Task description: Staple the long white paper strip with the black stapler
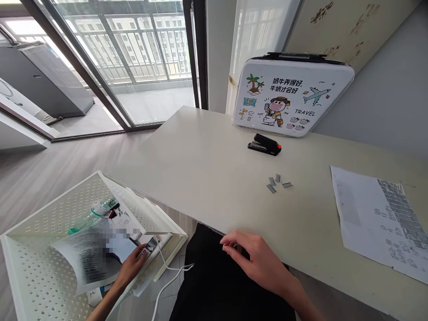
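Smooth table, perforated basket (box in left hand)

The small box is showing white and dark patches; the stapler is showing black with orange; the staple strips are looking silver-grey; the white case is sporting multicoloured cartoons.

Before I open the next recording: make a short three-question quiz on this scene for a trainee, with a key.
1. Count: how many staple strips lie on the table?
2. True or false: the right hand is inside the basket.
3. Identify: what stands upright behind the stapler?

Key:
1. Four.
2. False; the left hand is in the basket, while the right hand is by the table's near edge.
3. A white cartoon-printed case.
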Available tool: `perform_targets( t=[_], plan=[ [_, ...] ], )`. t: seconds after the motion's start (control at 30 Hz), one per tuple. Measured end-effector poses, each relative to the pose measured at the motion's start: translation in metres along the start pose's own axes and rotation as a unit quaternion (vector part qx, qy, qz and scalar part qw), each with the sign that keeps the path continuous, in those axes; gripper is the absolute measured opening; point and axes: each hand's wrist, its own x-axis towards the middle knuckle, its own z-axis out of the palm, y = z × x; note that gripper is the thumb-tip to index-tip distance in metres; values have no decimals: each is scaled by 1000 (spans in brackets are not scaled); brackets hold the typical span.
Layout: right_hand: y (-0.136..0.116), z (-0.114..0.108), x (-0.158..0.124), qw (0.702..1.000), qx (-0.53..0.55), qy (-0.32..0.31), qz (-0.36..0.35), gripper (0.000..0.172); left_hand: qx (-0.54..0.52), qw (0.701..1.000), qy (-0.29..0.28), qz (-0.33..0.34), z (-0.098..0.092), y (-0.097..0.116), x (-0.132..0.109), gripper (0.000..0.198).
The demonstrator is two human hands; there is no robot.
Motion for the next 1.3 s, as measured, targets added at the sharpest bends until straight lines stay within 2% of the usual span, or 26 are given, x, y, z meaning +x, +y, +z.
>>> perform_targets(
  t=[0.2, 0.3, 0.37, 0.47, 0.57, 0.6, 0.63, 0.7, 0.77, 0.8, 0.87, 0.97, 1.07, 1.2, 1.3],
  plan=[
    [-1, -4, 1, 1000, -12, -4, -8, 21, 29, 999, 43, 13, -7, 8, -6, 50],
    [-1, -15, -6, 1000, -15, -11, -2, 21, 21, 996, 72, 47, -26, 34, -13, 47],
    [0, -31, -15, 1000, -15, -5, 14, 21, -2, 985, 148, 88, -47, 68, -19, 41],
    [7, -62, -34, 997, -26, 45, 54, 21, -6, 940, 302, 160, -87, 140, -26, 31],
    [18, -94, -54, 985, -50, 133, 101, 23, -13, 898, 371, 238, -119, 217, -24, 20],
    [22, -103, -59, 978, -56, 161, 118, 24, -25, 894, 352, 276, -124, 242, -21, 17],
    [27, -111, -63, 971, -61, 186, 135, 26, -35, 895, 305, 322, -126, 265, -16, 15],
    [36, -125, -65, 959, -68, 223, 161, 28, -55, 890, 174, 418, -121, 311, -3, 18],
    [47, -135, -62, 951, -82, 248, 168, 29, -35, 889, 6, 456, -105, 355, 14, 23],
    [53, -139, -58, 947, -95, 260, 166, 30, -30, 879, -61, 472, -94, 376, 24, 24],
    [67, -147, -50, 936, -131, 288, 155, 31, -32, 858, -129, 497, -69, 415, 45, 25],
    [91, -159, -43, 908, -199, 343, 139, 31, -56, 836, -148, 526, -31, 461, 75, 26],
    [117, -175, -48, 872, -267, 390, 131, 33, -72, 833, -138, 530, -8, 489, 101, 26],
    [146, -196, -67, 825, -347, 416, 162, 39, -99, 838, -122, 523, -2, 499, 121, 32],
    [166, -203, -81, 812, -388, 403, 169, 48, -100, 834, -113, 530, -5, 493, 125, 36]
  ],
)
